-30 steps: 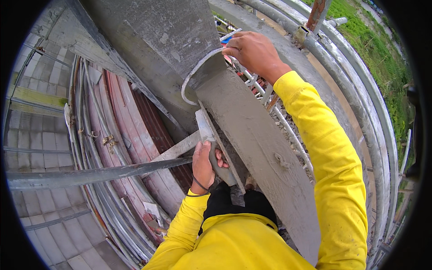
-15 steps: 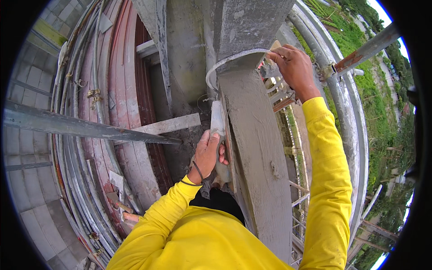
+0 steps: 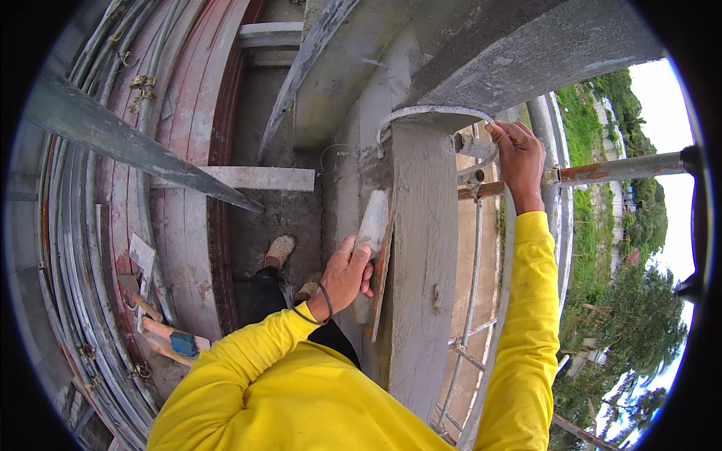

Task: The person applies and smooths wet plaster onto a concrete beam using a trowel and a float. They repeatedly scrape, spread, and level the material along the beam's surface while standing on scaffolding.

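A thin whitish flexible strip (image 3: 432, 110) arcs over the top of the freshly plastered concrete ledge (image 3: 421, 248), close against the grey column (image 3: 519, 56). With my right hand (image 3: 519, 159) I pinch its right end, and part of it loops down beside my fingers. My left hand (image 3: 346, 276) is wrapped around a cement-smeared plastering float (image 3: 373, 218), held upright along the ledge's left side. The float's thin brown board (image 3: 383, 274) shows edge-on, and my palm hides part of its grip.
A metal pole (image 3: 143, 154) slants in from the left above reddish planks (image 3: 180, 113) and bundled pipes (image 3: 71, 225). Wooden-handled tools (image 3: 162, 327) lie at lower left. A pale board (image 3: 248, 178) crosses the walkway. Scaffold tubing (image 3: 624, 169) stands at right, with greenery beyond.
The view has swung, bringing my feet and more scaffold into sight. The strip's right end now loops downward by my right hand. Both hands keep their grips.
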The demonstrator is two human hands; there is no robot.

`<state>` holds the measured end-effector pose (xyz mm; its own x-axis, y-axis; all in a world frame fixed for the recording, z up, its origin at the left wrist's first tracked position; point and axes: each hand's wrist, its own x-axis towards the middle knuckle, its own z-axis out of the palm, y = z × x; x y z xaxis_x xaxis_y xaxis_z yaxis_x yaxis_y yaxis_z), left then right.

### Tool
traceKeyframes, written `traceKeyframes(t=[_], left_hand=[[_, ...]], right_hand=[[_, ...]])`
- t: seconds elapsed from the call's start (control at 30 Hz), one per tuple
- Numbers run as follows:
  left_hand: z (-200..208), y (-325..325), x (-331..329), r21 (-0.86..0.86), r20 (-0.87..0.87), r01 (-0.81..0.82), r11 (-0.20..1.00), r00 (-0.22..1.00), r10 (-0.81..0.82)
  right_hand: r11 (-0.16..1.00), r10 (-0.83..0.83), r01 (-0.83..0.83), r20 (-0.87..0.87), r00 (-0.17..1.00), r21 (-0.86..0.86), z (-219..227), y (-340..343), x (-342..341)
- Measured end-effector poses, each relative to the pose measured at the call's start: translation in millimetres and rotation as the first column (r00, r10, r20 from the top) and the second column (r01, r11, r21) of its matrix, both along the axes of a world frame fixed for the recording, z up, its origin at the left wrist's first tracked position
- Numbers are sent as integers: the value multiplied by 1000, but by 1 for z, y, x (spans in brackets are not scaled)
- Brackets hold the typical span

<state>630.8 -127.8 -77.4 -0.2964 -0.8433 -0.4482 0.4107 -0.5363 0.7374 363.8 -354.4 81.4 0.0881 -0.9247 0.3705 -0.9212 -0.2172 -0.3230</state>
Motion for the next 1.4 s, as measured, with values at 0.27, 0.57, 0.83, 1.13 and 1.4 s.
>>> traceKeyframes(t=[0.27, 0.57, 0.83, 1.13, 1.4], left_hand=[[13, -59, -2, -91, -26, -131, 987, 991, 129], [7, -59, -6, -20, 2, -85, 996, 996, 85], [16, -59, -3, 7, -22, -72, 997, 997, 72], [14, -70, -5, 23, -40, -83, 996, 996, 83], [5, -69, 0, 8, -58, -44, 999, 997, 45]], right_hand=[[999, 34, -34, -11, 999, -22, -1, -5, 6], [999, 44, -44, -15, 999, -23, -3, -5, 0], [999, 45, -45, -6, 999, -11, -4, -3, -1], [999, 35, -35, -36, 999, -12, -2, -6, 0], [999, 40, -40, -46, 998, -6, 1, -8, -3]])
